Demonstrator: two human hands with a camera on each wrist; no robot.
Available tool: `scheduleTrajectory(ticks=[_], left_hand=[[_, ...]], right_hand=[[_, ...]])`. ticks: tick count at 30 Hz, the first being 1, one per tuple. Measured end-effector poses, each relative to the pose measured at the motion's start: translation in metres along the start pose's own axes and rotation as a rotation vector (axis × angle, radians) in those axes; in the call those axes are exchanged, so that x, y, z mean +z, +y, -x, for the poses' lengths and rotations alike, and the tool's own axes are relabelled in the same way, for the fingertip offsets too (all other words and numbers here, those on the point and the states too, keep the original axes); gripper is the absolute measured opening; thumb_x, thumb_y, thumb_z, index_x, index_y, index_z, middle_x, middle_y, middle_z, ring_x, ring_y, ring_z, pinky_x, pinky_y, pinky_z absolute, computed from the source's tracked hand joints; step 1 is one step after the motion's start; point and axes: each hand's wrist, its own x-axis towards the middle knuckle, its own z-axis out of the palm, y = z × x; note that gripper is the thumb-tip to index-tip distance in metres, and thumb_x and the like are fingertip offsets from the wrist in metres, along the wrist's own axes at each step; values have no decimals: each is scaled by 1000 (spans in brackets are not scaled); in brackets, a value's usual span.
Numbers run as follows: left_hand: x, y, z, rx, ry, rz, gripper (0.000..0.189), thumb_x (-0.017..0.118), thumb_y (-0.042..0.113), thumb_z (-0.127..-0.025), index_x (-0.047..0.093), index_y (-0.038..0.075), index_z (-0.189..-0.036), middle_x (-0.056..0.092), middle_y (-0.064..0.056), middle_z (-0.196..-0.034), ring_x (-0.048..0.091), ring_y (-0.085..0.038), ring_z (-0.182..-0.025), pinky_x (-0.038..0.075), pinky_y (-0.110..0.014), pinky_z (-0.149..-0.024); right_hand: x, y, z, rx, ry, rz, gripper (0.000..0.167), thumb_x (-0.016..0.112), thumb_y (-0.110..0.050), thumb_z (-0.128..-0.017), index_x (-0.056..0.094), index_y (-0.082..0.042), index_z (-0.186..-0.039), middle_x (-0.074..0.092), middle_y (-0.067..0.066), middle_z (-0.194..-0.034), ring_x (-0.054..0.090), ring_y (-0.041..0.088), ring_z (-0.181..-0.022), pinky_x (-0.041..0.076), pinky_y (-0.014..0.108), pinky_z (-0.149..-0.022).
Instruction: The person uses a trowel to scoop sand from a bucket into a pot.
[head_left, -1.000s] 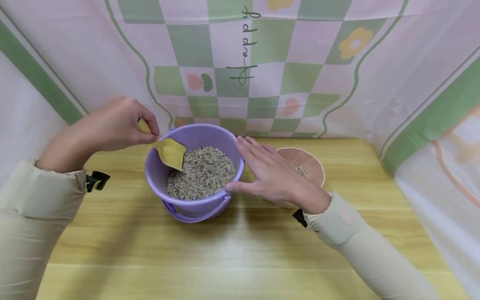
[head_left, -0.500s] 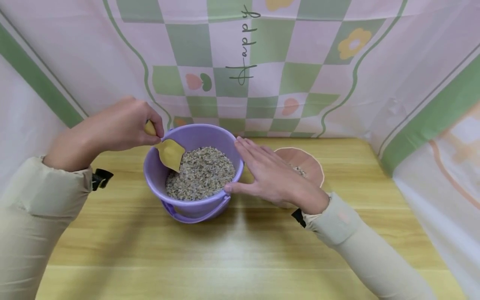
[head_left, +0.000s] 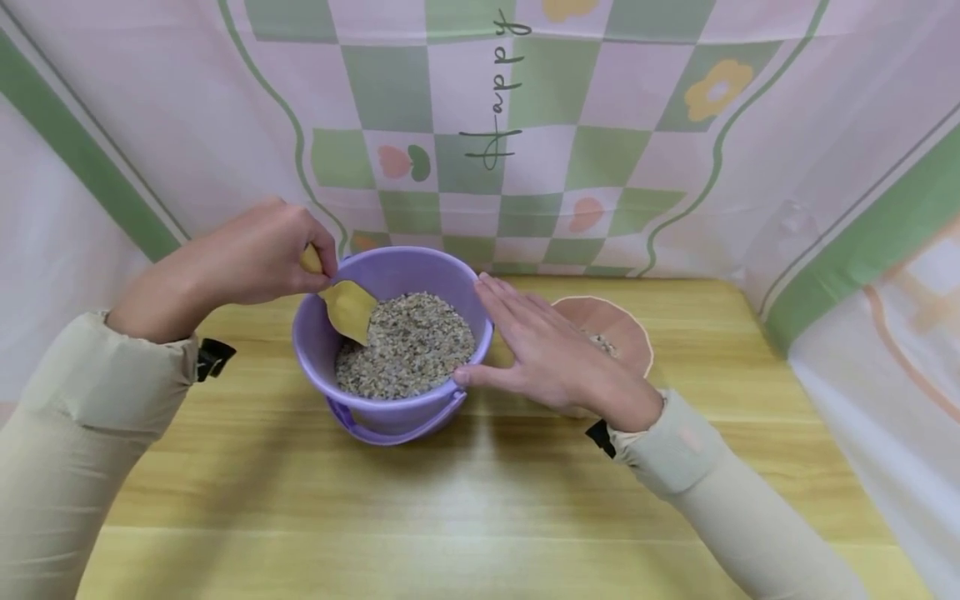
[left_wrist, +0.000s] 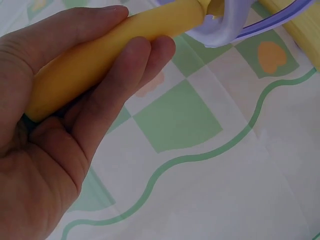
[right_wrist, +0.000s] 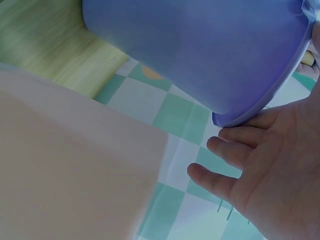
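My left hand (head_left: 255,254) grips the yellow handle (left_wrist: 115,55) of a small shovel, its fingers curled round it in the left wrist view. The shovel's yellow blade (head_left: 349,312) tilts down inside a purple bucket (head_left: 318,375), its tip at the surface of the grey-brown gravel (head_left: 408,350). On the bucket's right side, my right hand (head_left: 543,354) rests against the rim with straight fingers and the thumb spread toward the front. The right wrist view shows those fingers (right_wrist: 235,150) at the rim of the bucket's outer wall (right_wrist: 195,45).
Behind my right hand stands a pink scalloped bowl (head_left: 622,321) with a little gravel in it, partly hidden. The bucket's handle (head_left: 397,435) hangs at its front. A checked cloth (head_left: 465,167) rises behind the wooden table (head_left: 465,533).
My left hand has shifted slightly to the right, and the shovel blade has tilted a little in the gravel. My right hand stays at the bucket's rim.
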Motion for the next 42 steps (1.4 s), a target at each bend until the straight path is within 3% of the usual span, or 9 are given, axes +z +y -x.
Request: scheduleTrajectory(ticks=[11, 18, 26, 30, 35, 38, 42], left_hand=[[6, -2, -5, -3, -20, 18, 10, 77, 1, -79, 77, 11, -77, 74, -1, -84, 62, -17, -75, 51, -33, -65], [7, -3, -10, -1, -34, 35, 5, 78, 2, -78, 78, 7, -78, 74, -4, -87, 68, -25, -90, 57, -39, -74], [8, -6, -9, -124, -93, 133, 5, 76, 5, -81, 79, 3, -86, 74, -12, -93, 69, -18, -74, 58, -30, -61], [9, -8, -9, -181, -124, 200, 8, 76, 7, -83, 79, 2, -89, 74, -14, -98, 72, -19, -72, 61, -35, -68], [13, -15, -6, -276, -192, 359, 12, 72, 7, -88, 78, 1, -96, 73, -18, -104, 75, -22, -75, 60, -38, -83], [15, -15, -6, -291, -206, 407, 13, 69, 4, -90, 77, -2, -97, 70, -22, -110, 75, -24, -75, 61, -35, -80], [15, -11, -8, -274, -203, 354, 13, 67, 4, -90, 77, -1, -96, 71, -21, -109, 75, -22, -72, 61, -35, -80]], right_hand=[[1, 1, -2, -7, 5, -38, 108, 40, -83, -85, -1, -18, -160, -2, 0, -166, 8, 18, -152, 15, 45, -124], [3, 2, -1, -24, 14, -33, 108, 41, -82, -86, 0, -16, -160, -1, 2, -166, 11, 22, -152, 16, 45, -123], [4, 2, -1, -15, 16, -54, 107, 42, -82, -86, -2, -19, -160, -3, 0, -166, 13, 23, -152, 17, 45, -123], [5, 3, -2, -13, 15, -67, 107, 43, -82, -86, -3, -20, -160, -3, 0, -166, 14, 24, -151, 18, 45, -123], [6, 4, -2, -14, 7, -73, 107, 43, -81, -86, -4, -20, -160, -3, 1, -166, 15, 25, -151, 18, 45, -123], [5, 4, -2, -10, 4, -73, 107, 43, -82, -86, -5, -20, -159, -5, 0, -165, 15, 26, -151, 18, 45, -123], [5, 4, -2, -11, 11, -73, 107, 43, -81, -86, -5, -20, -160, -5, 0, -165, 16, 28, -151, 19, 46, -122]])
